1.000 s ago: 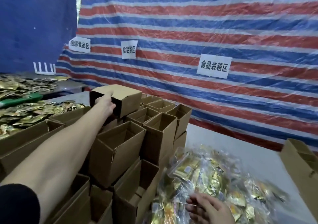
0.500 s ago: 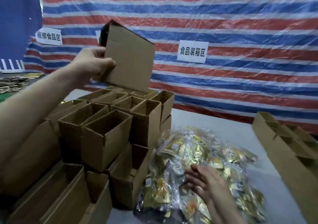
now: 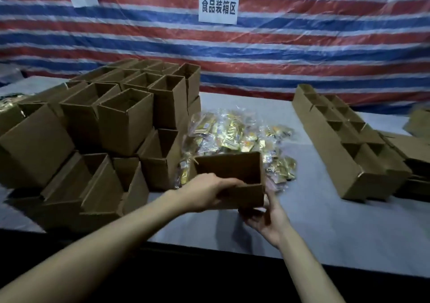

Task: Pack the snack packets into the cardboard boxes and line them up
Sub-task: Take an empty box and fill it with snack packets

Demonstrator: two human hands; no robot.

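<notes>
Holding one empty box [image 3: 232, 173]: left hand [image 3: 207, 192] grips rim, right hand [image 3: 267, 220] props underneath; packets [image 3: 232, 135] at 12 o'clock unpacked.

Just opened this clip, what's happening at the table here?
A person holds an open cardboard box over the table: left hand grips its near wall, right hand supports it underneath. No packets show inside. The snack packets lie just behind, stacked empty boxes to the left, a lined-up row to the right.
</notes>
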